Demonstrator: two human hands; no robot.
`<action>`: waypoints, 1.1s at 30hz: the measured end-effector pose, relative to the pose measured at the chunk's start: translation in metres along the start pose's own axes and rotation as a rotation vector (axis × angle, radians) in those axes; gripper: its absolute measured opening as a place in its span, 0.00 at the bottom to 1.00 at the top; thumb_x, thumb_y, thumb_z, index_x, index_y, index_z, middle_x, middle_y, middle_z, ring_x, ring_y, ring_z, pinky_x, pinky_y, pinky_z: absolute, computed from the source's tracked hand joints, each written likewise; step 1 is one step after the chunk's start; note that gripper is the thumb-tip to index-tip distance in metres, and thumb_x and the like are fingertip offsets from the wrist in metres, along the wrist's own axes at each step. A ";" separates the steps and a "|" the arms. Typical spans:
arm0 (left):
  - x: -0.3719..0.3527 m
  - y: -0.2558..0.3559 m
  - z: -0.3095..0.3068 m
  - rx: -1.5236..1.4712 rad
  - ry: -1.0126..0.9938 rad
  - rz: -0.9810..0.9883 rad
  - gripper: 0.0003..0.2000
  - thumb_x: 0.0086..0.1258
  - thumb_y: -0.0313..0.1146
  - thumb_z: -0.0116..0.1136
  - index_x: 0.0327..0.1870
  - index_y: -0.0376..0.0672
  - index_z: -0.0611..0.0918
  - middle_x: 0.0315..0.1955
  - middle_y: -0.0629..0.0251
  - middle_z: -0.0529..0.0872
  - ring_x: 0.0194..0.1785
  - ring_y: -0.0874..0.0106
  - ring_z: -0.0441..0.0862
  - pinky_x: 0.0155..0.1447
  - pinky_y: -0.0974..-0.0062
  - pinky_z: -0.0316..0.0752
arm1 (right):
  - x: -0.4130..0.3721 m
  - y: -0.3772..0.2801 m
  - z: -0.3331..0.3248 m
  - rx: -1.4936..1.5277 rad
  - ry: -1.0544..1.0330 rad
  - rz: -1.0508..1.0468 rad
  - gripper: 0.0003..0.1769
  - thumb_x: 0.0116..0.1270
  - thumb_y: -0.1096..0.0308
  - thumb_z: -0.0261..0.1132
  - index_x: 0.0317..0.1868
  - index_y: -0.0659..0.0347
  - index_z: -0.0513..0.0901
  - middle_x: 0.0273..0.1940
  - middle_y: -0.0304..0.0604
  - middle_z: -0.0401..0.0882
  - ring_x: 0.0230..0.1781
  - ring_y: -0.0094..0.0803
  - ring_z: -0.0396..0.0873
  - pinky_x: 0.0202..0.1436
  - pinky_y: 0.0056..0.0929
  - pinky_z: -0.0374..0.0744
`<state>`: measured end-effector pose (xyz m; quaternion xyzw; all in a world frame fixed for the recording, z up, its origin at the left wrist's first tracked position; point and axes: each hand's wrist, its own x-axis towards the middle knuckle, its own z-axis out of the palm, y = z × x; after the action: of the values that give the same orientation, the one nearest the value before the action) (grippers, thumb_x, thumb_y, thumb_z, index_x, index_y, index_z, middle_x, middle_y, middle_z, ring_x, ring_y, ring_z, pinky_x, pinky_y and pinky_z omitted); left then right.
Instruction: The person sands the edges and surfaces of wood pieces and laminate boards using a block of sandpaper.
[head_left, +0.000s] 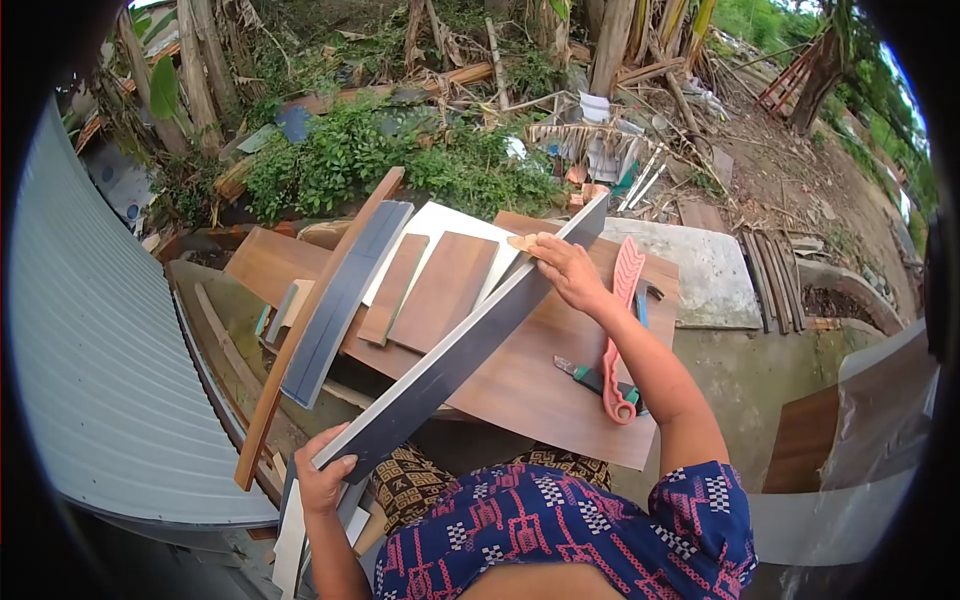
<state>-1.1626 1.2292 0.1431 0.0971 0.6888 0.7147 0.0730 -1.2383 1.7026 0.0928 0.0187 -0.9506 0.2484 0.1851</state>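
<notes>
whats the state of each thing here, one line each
long grey strip: lifted at a slant, held in both hands
left hand: shut on the strip's lower end
right hand: gripping the strip near its upper end
pink tool: lying on the brown board, untouched
brown board: lying flat on the pile
second grey strip: resting on the pile, not held

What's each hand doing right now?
Left hand: closed on the lower end of the grey board.
Right hand: holds a small tan piece against it.
</notes>
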 end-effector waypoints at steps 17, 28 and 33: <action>-0.007 0.005 0.006 0.039 0.044 -0.063 0.26 0.41 0.24 0.62 0.48 0.28 0.80 0.36 0.60 0.85 0.37 0.75 0.81 0.43 0.82 0.74 | 0.071 0.158 -0.027 -0.376 0.202 0.515 0.17 0.66 0.57 0.50 0.50 0.49 0.79 0.50 0.39 0.75 0.55 0.38 0.72 0.50 0.47 0.74; 0.000 -0.006 -0.005 0.025 -0.054 -0.083 0.27 0.44 0.25 0.62 0.52 0.29 0.77 0.42 0.60 0.83 0.44 0.74 0.80 0.51 0.79 0.72 | -0.028 -0.041 0.009 -0.089 0.092 0.132 0.21 0.69 0.59 0.52 0.60 0.53 0.74 0.65 0.44 0.66 0.69 0.40 0.57 0.70 0.54 0.52; -0.003 -0.007 -0.005 -0.018 -0.066 -0.098 0.38 0.45 0.23 0.58 0.65 0.34 0.66 0.42 0.60 0.83 0.38 0.79 0.77 0.40 0.85 0.70 | -0.066 -0.170 0.030 0.076 -0.083 -0.232 0.21 0.68 0.61 0.55 0.61 0.51 0.73 0.65 0.45 0.66 0.69 0.42 0.59 0.70 0.54 0.53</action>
<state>-1.1608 1.2234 0.1363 0.0859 0.6836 0.7127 0.1315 -1.1654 1.5361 0.1239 0.1457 -0.9389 0.2600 0.1721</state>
